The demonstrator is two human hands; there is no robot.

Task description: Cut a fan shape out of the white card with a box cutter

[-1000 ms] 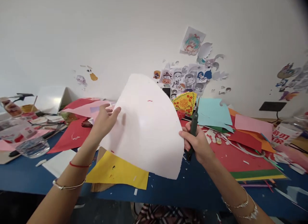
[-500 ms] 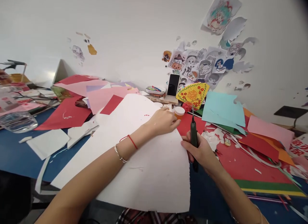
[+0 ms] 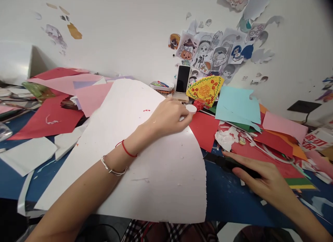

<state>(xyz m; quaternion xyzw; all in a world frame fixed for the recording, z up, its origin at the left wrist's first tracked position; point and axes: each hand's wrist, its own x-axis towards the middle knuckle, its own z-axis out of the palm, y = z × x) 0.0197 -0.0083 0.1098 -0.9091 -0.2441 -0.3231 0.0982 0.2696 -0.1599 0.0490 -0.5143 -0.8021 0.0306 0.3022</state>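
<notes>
A large white fan-shaped board (image 3: pixel 161 172) lies across the front of the desk, its right edge rough. My left hand (image 3: pixel 169 115) rests on its upper right edge, fingers curled and partly hidden, holding the board down. A white-lidded jar (image 3: pixel 191 109) stands just past my left fingertips. In my right hand (image 3: pixel 265 178), off the board to the right, is a dark-handled utility knife (image 3: pixel 226 163). The knife lies almost level, with its tip pointing left near the board's right edge.
Red paper (image 3: pixel 205 129), a light blue sheet (image 3: pixel 238 105) and crumpled white scraps (image 3: pixel 226 138) lie right of the board. Behind stand a phone (image 3: pixel 183 79) and a yellow decorated fan (image 3: pixel 206 91). Pink sheets (image 3: pixel 96 98) and white foam pieces (image 3: pixel 28 155) are at left.
My right hand has moved right and lower, away from the board's edge. The knife has swung from upright to nearly level. My left hand stays on the board, and the view has shifted.
</notes>
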